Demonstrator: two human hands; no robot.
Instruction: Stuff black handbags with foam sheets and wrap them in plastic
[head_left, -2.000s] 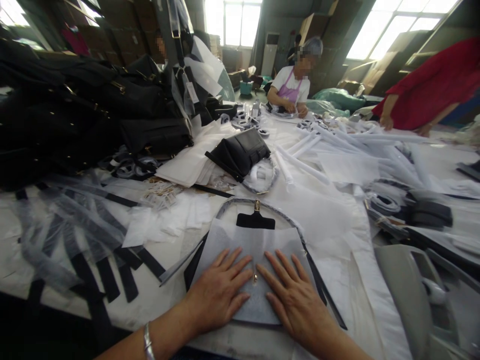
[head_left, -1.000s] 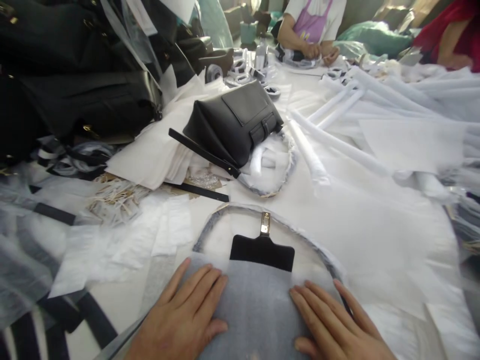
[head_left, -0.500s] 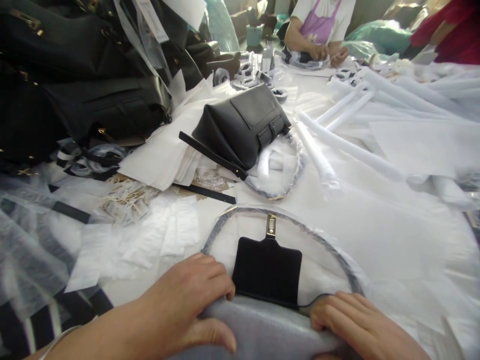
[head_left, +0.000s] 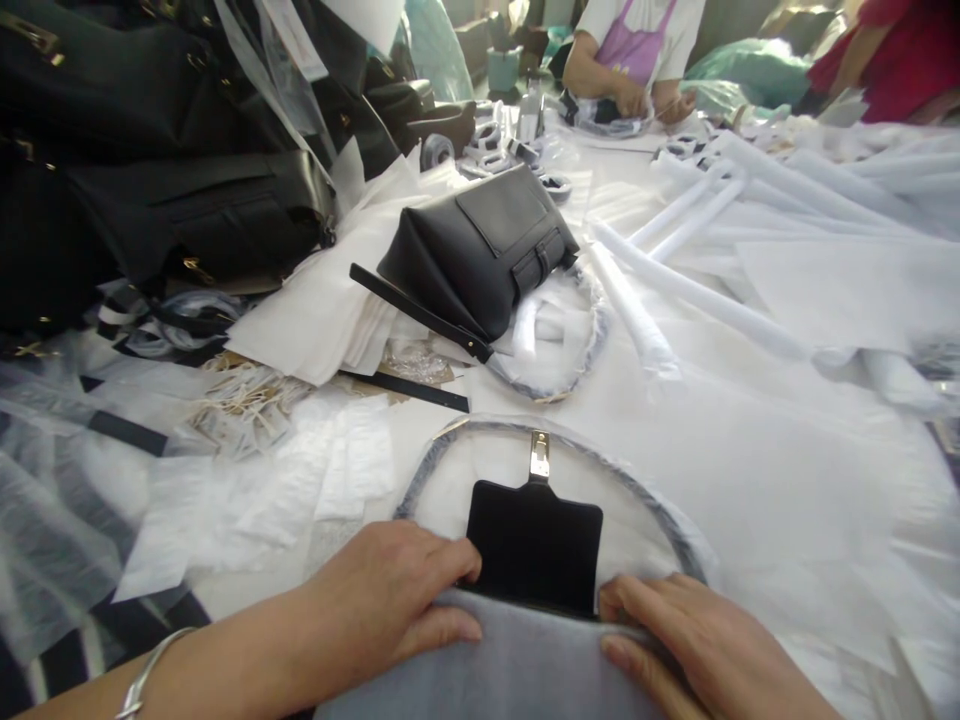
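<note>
At the bottom of the view lies a handbag point(head_left: 502, 660) under a greyish translucent wrapping. My left hand point(head_left: 397, 600) pinches its upper edge on the left, thumb on the near side and fingers over the far side. On the right, my right hand point(head_left: 667, 640) grips the same edge in a like way. Between them a black flap point(head_left: 536, 545) with a gold clasp point(head_left: 540, 455) lies spread away from me. A wrapped handle point(head_left: 577, 435) arcs around the flap on the white table. Part of the bag is cut off by the frame.
Beyond the handle rests a black handbag point(head_left: 480, 250) with a loose strap. Black bags point(head_left: 187, 220) are piled at the left, near white paper sheets point(head_left: 315, 310). White rolls point(head_left: 690, 280) lie at the right. A co-worker in a purple apron point(head_left: 636, 45) works across the table.
My right hand has shifted left along the edge, and my left hand has moved slightly. The wrapping's near face now looks smoother and covers more of the bottom of the view.
</note>
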